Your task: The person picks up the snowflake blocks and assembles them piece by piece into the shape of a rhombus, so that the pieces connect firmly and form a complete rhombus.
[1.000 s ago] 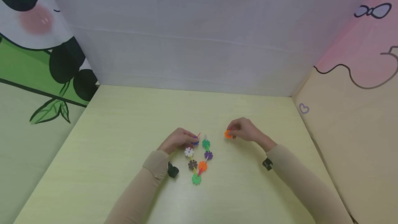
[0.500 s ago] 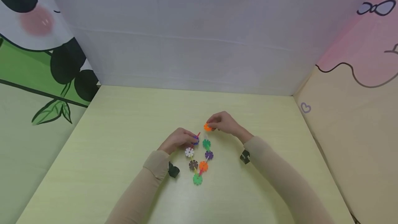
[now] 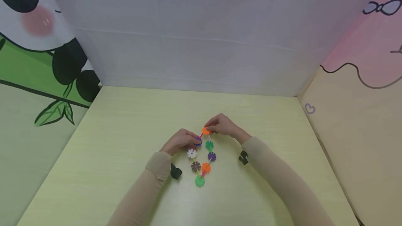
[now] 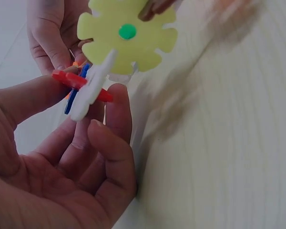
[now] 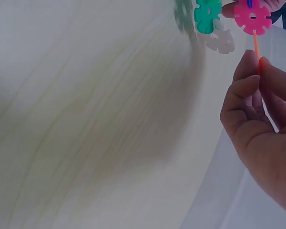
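A chain of notched plastic snowflake discs runs in a long loop before me. My left hand [image 3: 180,141] pinches its upper left end at the blue disc [image 3: 198,143]; in the left wrist view a red disc [image 4: 69,78] and a white disc [image 4: 93,90] join it. Between thumb and fingertips, my right hand [image 3: 223,125] holds an orange disc [image 3: 205,131] at the loop's top. Seen edge-on in the right wrist view, that orange disc [image 5: 257,45] meets a notch of the pink disc [image 5: 252,21]; how deep it sits I cannot tell. A green disc [image 3: 209,145] with a clear one hangs nearby.
Down the loop's sides are a brown disc [image 3: 195,166], a purple disc [image 3: 211,157] and a light green disc [image 3: 200,181] at the bottom. The pale table [image 3: 141,114] is bounded by a grey back wall [image 3: 201,44] and printed side walls.
My right hand has carried the orange disc leftward from the right of the chain to the pink disc at its upper left end. The left hand keeps its hold almost unmoved.
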Demonstrator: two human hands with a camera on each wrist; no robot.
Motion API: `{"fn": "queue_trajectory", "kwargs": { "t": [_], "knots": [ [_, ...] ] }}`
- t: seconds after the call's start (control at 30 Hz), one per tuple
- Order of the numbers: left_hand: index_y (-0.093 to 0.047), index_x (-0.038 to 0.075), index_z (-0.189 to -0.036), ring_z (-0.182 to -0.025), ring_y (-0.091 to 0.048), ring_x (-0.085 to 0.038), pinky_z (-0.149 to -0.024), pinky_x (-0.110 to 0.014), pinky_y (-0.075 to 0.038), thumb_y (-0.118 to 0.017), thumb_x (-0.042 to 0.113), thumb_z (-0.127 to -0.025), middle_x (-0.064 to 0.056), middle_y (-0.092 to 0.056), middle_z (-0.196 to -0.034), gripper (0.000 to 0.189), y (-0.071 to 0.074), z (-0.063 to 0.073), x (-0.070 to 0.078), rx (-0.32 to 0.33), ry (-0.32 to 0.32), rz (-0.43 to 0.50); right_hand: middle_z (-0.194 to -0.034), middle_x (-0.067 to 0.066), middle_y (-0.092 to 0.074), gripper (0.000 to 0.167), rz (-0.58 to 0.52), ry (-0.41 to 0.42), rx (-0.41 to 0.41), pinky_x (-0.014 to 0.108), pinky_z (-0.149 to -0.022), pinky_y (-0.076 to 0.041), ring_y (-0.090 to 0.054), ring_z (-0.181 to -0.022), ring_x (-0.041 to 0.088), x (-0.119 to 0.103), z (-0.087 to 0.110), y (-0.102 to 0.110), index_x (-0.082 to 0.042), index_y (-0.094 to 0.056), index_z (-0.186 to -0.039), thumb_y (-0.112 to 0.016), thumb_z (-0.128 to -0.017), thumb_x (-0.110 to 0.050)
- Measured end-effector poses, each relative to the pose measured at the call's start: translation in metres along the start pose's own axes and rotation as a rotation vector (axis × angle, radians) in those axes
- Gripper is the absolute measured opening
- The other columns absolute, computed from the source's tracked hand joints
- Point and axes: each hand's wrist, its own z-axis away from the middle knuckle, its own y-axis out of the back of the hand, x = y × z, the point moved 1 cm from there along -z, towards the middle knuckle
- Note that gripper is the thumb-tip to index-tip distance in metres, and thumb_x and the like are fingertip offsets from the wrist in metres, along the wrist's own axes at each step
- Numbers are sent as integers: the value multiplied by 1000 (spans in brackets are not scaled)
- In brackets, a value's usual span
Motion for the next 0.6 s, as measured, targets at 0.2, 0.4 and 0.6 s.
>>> {"fn": "queue_trajectory", "kwargs": {
  "t": [0.2, 0.4, 0.6],
  "knots": [
    [-76, 5, -94, -60, -57, -15, -60, -28, -47, -76, 17, -80, -10, -70, -80, 18, -1, -1, 0, 3, -4, -5, -83, 0, -70, 16, 0, -14, 9, 30, -66, -51, -65, -75, 16, -2, -1, -1, -7, -73, -104, -67, -91, -15],
    [-76, 6, -93, -61, -59, -15, -62, -29, -49, -76, 17, -80, -11, -70, -80, 17, 0, -1, 0, -1, -9, -7, -80, 1, -69, 16, -3, -12, -7, 29, -64, -50, -64, -74, 20, -4, -2, -3, -5, -73, -102, -68, -90, -13],
    [-76, 6, -92, -68, -64, -17, -67, -30, -51, -78, 19, -79, -11, -71, -84, 19, 2, -3, -4, -24, -14, 32, -78, 2, -69, 14, -1, -21, -10, 28, -63, -49, -63, -74, 22, -5, -3, -4, -5, -73, -101, -68, -90, -12]
  ]
}}
